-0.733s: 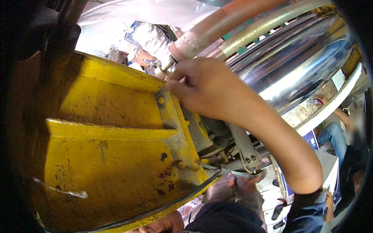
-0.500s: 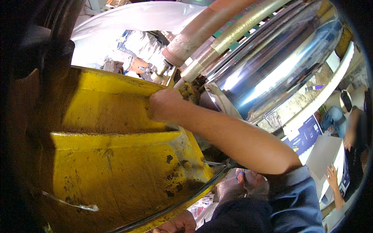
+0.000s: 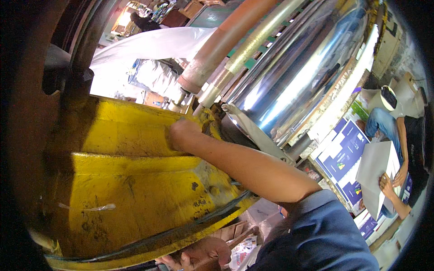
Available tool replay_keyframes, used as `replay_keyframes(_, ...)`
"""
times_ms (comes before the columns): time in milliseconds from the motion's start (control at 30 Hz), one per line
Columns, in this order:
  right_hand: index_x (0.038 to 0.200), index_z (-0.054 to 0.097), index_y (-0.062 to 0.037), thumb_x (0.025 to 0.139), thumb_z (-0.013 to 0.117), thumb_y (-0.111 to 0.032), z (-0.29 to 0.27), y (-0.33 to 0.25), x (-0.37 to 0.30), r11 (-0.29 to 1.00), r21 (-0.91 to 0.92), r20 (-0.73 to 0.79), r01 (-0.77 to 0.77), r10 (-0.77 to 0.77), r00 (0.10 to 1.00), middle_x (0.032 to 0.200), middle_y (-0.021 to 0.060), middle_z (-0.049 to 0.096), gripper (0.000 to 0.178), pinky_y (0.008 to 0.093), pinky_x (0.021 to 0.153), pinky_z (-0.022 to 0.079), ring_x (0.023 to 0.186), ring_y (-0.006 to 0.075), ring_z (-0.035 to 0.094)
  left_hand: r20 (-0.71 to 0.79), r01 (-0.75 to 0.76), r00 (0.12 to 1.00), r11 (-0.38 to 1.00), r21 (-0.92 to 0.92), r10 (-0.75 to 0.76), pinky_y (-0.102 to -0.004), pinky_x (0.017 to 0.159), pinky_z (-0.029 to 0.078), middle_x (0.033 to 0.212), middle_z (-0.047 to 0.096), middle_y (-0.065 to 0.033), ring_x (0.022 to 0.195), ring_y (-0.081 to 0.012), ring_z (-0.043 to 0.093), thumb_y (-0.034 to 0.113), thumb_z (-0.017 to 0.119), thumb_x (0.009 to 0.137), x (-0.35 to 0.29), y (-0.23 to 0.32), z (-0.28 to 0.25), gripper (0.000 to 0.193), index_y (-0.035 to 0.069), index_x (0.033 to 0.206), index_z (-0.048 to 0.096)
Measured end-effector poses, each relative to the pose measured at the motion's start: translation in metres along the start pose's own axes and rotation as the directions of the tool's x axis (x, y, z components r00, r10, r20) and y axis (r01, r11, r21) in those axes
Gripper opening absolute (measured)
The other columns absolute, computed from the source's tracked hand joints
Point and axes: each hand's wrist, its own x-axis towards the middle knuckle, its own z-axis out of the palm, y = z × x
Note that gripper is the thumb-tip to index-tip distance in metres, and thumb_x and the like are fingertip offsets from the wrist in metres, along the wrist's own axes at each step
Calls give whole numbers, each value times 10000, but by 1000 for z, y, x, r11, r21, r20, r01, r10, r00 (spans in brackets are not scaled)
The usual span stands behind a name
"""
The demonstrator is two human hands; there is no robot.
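Workshop surroundings fill the frame's upper part, where translucent white plastic sheeting [image 3: 149,43] spreads behind a reddish-brown pipe [image 3: 221,47] and a thinner, pale metallic rod [image 3: 255,54]. Upper right of centre, a large polished metal cylinder [image 3: 289,92] lies at a slant. Yellow-painted metal housing [image 3: 131,185] occupies the left and centre; its paint is dirty, with dark chipped patches near the lower right corner. Black cable [image 3: 181,223] runs along its curved lower rim, and a clear plastic strip [image 3: 92,207] lies on its lower panel.

At the frame's centre, the person's right hand [image 3: 186,135] is at the upper recess of the housing, fingers curled in and turned from view; whether anything is gripped cannot be told. The left hand [image 3: 203,253] is at the bottom edge, just below the rim, fingers partly bent; its hold cannot be determined.

At far right, a seated co-worker [image 3: 413,153] has both hands at a pale folded board [image 3: 375,174], beside blue-and-white printed cartons [image 3: 341,156].
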Motion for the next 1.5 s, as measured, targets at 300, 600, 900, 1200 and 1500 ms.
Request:
replay_keyframes(300, 730, 608, -9, 749, 661, -255, -117, 32, -186, 868, 347, -740, 356, 20, 672, 716, 200, 658, 253, 475, 643, 528, 663, 374, 656, -42, -87, 996, 900, -427, 76, -514, 1082, 350, 1428, 374, -223, 1343, -359, 362, 538, 448, 961, -8, 16, 48, 586, 30, 1252, 459)
replay_keyframes(600, 785, 487, -44, 880, 634, -72, 70, 82, -617, 410, 907, -298, -95, 785, 543, 788, 145, 684, 177, 319, 571, 588, 708, 197, 708, -176, -447, 894, 840, -308, 412, -500, 956, 423, 1284, 527, -248, 1115, -386, 537, 513, 554, 915, 14, 50, 29, 739, -101, 1308, 432)
replay_keyframes(900, 951, 562, -19, 864, 617, -14, 411, -68, -1003, 241, 885, 25, 399, 830, -557, 772, 106, 636, 103, 337, 604, 581, 678, 216, 659, 500, 188, 701, 545, -817, 508, -478, 1117, 245, 1323, 488, -201, 1280, -353, 407, 223, 587, 953, -174, 122, -104, 433, -34, 1290, 493)
replay_keyframes(1200, 943, 653, 31, 857, 552, 48, 559, -122, -1167, 245, 856, 202, 455, 651, -732, 960, 90, 664, 134, 330, 761, 572, 840, 181, 643, 324, 575, -308, 446, -686, 895, -469, 983, 371, 1113, 580, -205, 1102, -384, 510, 345, 728, 807, -379, 223, -370, 414, 81, 1109, 625)
replay_keyframes(1500, 1013, 697, 29, 894, 671, -142, 460, -128, -1335, 71, 997, -17, 41, 669, -743, 856, 62, 658, 209, 263, 606, 501, 677, 119, 592, -395, 554, -634, 34, -832, 665, -521, 926, 433, 1077, 662, -181, 1066, -391, 596, 475, 550, 908, -385, 330, -542, 404, 98, 981, 675)
